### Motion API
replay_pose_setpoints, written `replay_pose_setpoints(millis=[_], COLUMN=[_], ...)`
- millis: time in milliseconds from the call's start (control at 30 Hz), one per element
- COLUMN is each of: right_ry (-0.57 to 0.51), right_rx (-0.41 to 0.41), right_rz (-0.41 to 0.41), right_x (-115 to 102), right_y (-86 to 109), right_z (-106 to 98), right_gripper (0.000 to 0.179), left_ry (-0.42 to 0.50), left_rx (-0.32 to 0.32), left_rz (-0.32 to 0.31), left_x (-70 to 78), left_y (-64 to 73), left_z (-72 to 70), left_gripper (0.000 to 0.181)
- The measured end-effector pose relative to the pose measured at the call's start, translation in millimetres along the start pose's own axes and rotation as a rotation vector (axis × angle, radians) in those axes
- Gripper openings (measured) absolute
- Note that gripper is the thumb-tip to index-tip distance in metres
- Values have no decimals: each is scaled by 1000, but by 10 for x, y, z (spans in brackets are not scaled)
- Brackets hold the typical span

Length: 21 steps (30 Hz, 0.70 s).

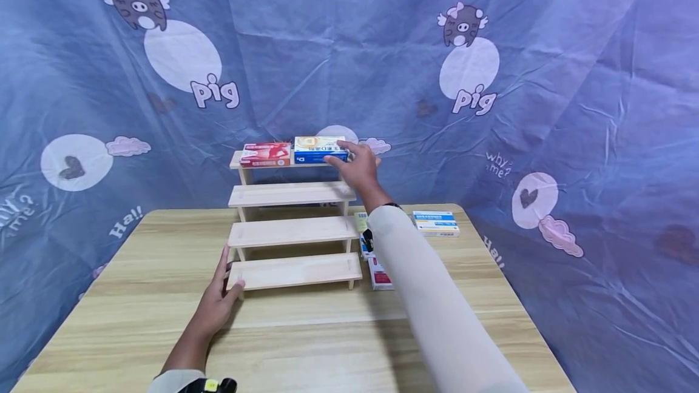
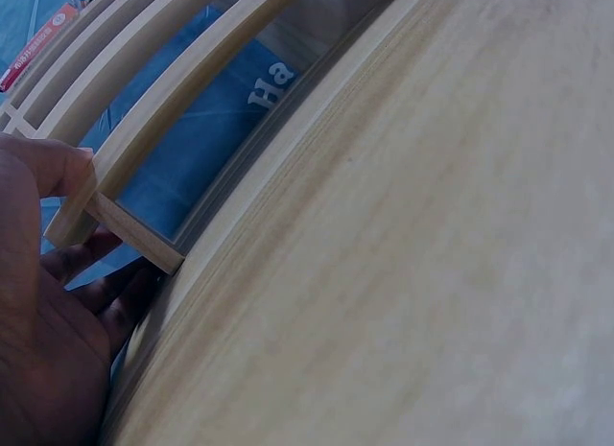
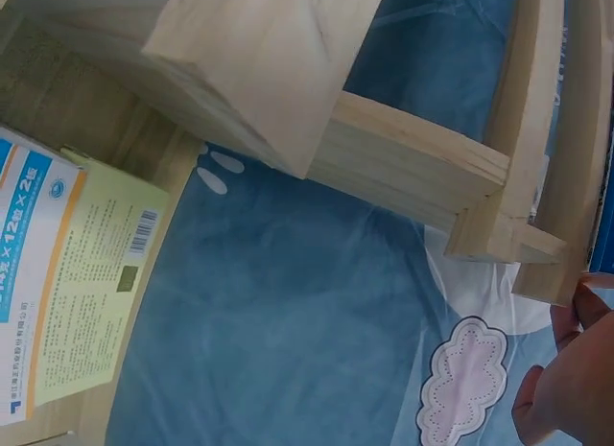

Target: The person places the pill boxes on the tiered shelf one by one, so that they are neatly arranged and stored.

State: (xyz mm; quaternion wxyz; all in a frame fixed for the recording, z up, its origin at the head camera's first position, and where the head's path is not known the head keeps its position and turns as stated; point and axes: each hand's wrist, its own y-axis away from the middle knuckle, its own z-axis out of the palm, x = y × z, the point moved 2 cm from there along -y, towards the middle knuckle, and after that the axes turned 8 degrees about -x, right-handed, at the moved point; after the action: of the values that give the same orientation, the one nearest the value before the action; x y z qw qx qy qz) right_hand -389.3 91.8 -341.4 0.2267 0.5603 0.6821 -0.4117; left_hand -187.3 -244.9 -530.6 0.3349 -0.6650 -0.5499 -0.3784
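Note:
A four-tier wooden display rack (image 1: 295,232) stands at the back of the table. On its top tier, a blue-and-white medicine box (image 1: 312,145) lies beside a red medicine box (image 1: 266,154). My right hand (image 1: 360,167) pinches the blue-and-white box at its right end, thumb against the front and index finger over the top. In the right wrist view only a blue edge (image 3: 604,240) of that box shows. My left hand (image 1: 215,305) holds the left end of the lowest tier; in the left wrist view the thumb (image 2: 67,166) lies on the board with fingers below.
Right of the rack lie more boxes: a blue-and-white one (image 1: 435,223), a pale green one (image 3: 96,283) and a red-and-white one (image 1: 380,275), partly hidden by my right sleeve (image 1: 431,296). A blue printed cloth (image 1: 338,47) hangs behind the table (image 1: 306,344).

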Motion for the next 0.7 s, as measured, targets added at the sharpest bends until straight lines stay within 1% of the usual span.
replay_pose_setpoints(millis=[267,433,600,700], right_ry=[49,33,49,45], right_rx=[-19,-29,-39,-46], right_rz=[5,2,-11,-5], right_x=[49,57,65,74], right_y=[3,8,8,13], right_z=[43,34,35,37], right_gripper=[60,63,67,68], left_ry=[12,24,31,31], left_rx=[-13,-17,-13,-11], left_rz=[-4,4,8,11], left_x=[33,37,24,18], left_y=[-1,-4,-1,2], left_z=[-11,-12,0,2], left_gripper=[91,90,88,88])
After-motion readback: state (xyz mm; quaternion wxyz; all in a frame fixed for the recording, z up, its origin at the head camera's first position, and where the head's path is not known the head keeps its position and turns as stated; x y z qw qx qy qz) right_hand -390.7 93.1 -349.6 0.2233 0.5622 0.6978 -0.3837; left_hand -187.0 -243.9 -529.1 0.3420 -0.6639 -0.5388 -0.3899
